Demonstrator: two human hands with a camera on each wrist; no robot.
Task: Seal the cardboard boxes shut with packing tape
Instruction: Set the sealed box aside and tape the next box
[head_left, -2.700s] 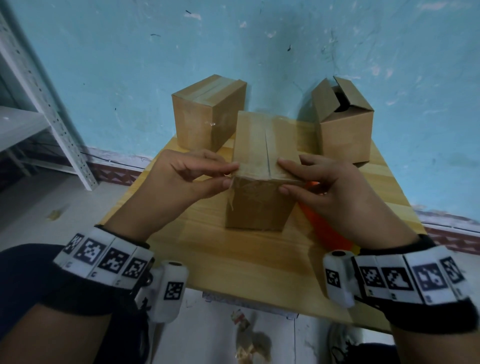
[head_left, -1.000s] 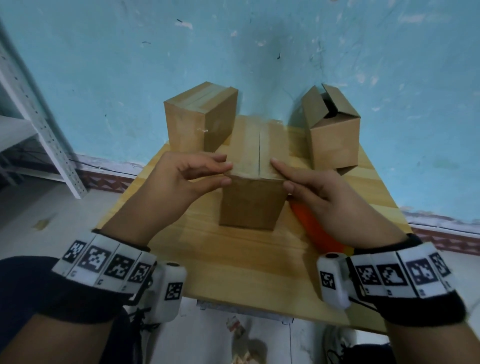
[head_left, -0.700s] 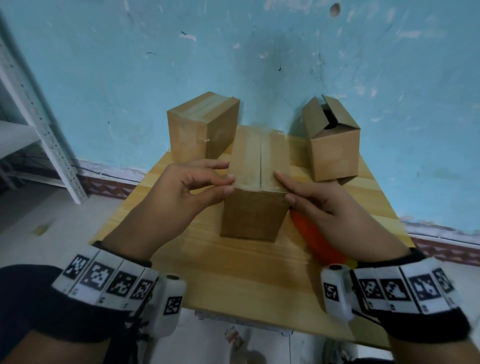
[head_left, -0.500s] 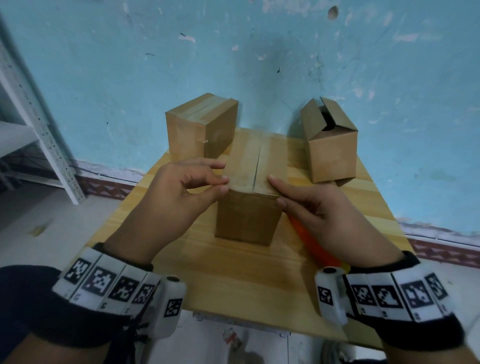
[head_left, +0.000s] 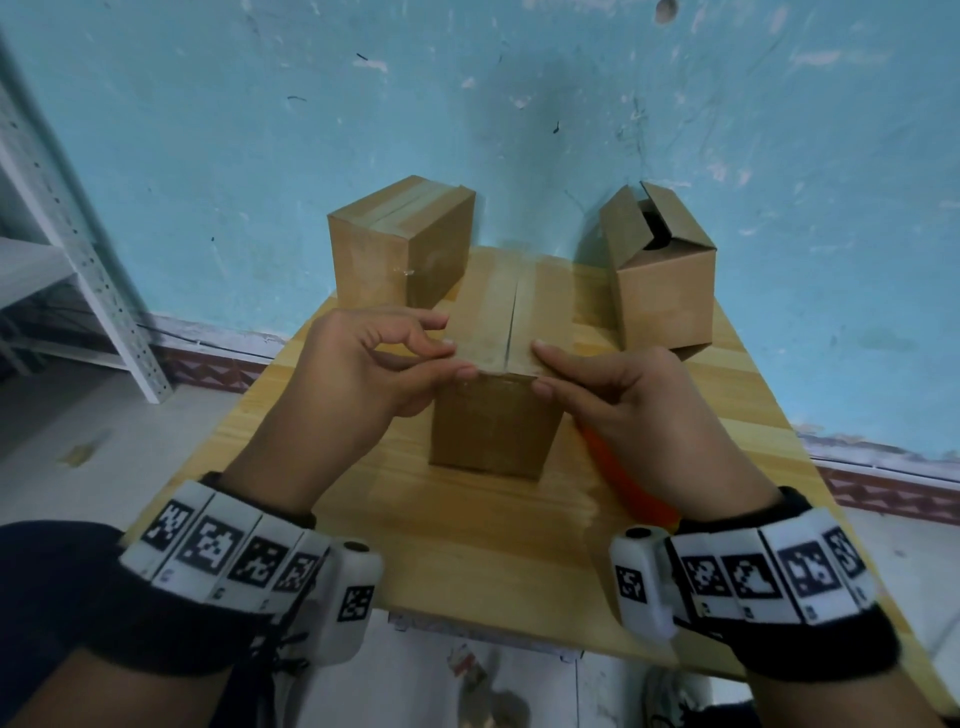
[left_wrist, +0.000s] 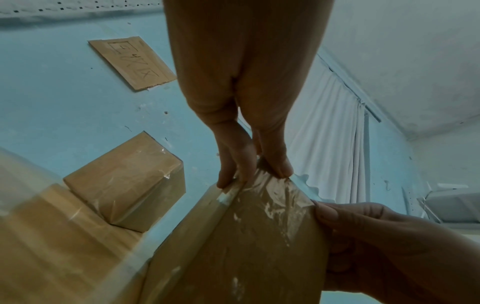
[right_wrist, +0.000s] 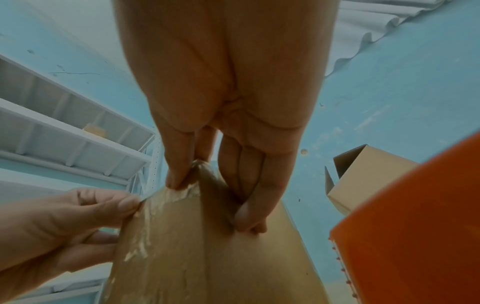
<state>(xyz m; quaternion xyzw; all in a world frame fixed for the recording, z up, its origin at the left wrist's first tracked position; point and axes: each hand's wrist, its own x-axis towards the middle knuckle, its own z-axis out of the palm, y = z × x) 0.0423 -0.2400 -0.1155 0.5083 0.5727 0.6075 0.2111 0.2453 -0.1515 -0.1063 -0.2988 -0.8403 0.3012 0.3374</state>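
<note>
A closed cardboard box stands mid-table, with clear packing tape along its top seam and down its front face. My left hand pinches the box's near top edge at the left, thumb on the front face and fingers on top. The right hand pinches the same edge at the right. In the left wrist view the fingertips press wrinkled tape at the corner. In the right wrist view the thumb presses tape on the box edge. An orange tape dispenser lies under my right wrist.
At the back left of the wooden table stands a taped box. A box with open flaps stands at the back right. A blue wall rises just behind them. White metal shelving stands to the left.
Both hands stay on the box's near top edge. The thumbs have slid a little inward toward the centre seam. The head view has shifted slightly.
</note>
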